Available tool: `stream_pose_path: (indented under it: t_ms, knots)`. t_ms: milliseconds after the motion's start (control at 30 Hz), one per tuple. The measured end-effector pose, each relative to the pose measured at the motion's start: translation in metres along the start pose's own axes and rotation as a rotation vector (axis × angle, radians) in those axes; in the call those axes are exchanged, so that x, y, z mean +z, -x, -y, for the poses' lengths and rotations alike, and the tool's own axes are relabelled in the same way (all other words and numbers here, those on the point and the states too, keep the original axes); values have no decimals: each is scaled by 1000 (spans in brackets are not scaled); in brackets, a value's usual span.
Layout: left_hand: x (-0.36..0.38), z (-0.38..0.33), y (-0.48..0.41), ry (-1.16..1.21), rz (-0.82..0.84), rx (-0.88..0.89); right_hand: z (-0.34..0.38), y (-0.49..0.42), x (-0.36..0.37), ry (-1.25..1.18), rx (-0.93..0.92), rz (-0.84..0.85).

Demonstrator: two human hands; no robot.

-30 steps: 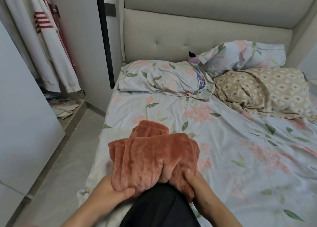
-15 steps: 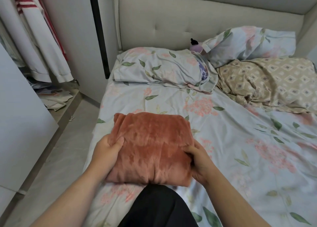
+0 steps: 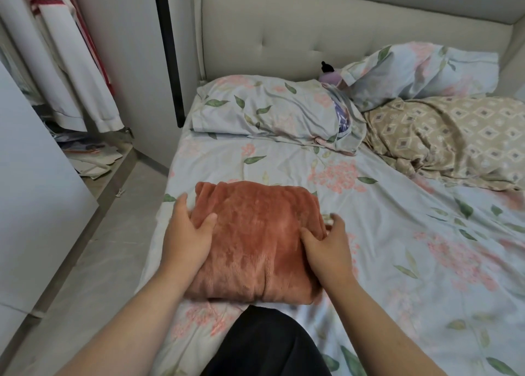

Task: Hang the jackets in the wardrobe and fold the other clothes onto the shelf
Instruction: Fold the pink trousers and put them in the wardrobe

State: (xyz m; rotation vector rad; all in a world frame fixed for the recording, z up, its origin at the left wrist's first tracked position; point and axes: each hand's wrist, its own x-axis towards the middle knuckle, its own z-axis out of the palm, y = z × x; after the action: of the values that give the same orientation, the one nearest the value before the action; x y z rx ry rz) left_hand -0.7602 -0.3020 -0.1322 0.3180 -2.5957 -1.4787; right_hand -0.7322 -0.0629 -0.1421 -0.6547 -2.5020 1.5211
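Floral bed sheet (image 3: 397,233) filled centre to 4 o'clock. Tufted beige headboard (image 3: 312,35) at 12. Two floral pillows: one (image 3: 270,111) near 12, flat on the sheet, the other (image 3: 420,71) at 1–2, propped against the headboard. Small purple object with a black top (image 3: 328,76) sat between them, type unclear. Beige diamond-print quilt (image 3: 454,140) was bunched at 2–3. Grey tiled floor (image 3: 93,276) at 8. Loose papers (image 3: 91,160) at 9–10.
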Motion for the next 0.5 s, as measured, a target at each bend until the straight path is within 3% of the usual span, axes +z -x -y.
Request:
stream_pose_path:
  t_ms: [67,100,167,233,300,500]
  knots:
    - [1,-13,5,-418,-123,402,7,1,2,375,-332,-119]
    - [5,-18,9,-562,-72,569,8,4,7,506,-514,-123]
    - [15,-20,16,-729,181,590,7,8,21,633,-683,-37]
    - [26,-9,15,-815,313,479,1,7,31,682,-576,110]
    - [32,2,7,-848,310,475,-10,0,36,716,-468,207]
    - [51,21,-14,-829,342,461,-26,-17,53,757,-390,234]
